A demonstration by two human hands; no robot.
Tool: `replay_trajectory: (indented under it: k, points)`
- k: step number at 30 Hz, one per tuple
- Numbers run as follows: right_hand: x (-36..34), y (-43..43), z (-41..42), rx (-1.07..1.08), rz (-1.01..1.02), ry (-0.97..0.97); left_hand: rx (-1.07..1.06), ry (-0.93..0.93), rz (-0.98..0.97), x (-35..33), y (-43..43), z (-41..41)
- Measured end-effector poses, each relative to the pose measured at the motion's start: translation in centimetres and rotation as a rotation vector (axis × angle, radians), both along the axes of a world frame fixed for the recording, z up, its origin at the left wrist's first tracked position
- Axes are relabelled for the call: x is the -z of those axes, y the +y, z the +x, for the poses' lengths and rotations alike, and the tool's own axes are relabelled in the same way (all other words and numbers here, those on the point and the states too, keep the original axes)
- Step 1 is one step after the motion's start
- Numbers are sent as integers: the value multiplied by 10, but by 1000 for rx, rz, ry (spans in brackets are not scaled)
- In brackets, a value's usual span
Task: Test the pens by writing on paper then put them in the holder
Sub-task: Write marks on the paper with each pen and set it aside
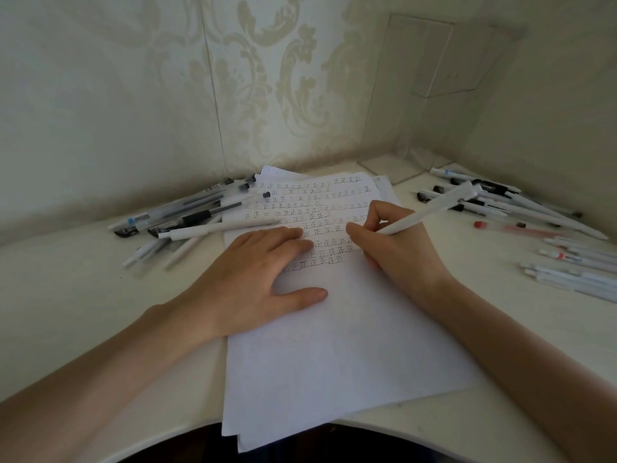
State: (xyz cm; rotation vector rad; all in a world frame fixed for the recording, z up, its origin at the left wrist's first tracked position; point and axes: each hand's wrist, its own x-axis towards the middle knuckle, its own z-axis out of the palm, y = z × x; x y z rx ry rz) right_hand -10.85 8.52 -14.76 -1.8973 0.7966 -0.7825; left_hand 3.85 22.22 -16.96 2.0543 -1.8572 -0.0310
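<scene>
Testing seems partway: the right hand pinches a white pen, tip on the paper among rows of marks, the left hand presses flat beside it, and loose pens beyond both hands await the holder.

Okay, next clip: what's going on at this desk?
A person is testing pens. The right hand grips a white pen at the rows of marks on the paper, while the left hand lies flat on the sheet. More pens lie in a left heap and a right heap on the desk.
</scene>
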Motion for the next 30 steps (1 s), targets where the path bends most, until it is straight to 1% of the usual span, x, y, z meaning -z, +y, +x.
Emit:
replay_trajectory:
  k: [3,10,14,25,30]
  points:
    - [0,-2,1,17,-10,2,4,11,-1,1,1,0]
    - [5,0,2,-74,-55,70,-2,-1,9,2,-1,0]
    - [6,-1,4,-39,-124,101,-7,3,12,2,-1,0]
    - [5,-1,2,-61,-88,90,-9,5,10,0,0,-1]
    - [6,-3,4,-43,-110,92,-7,4,13,0,0,0]
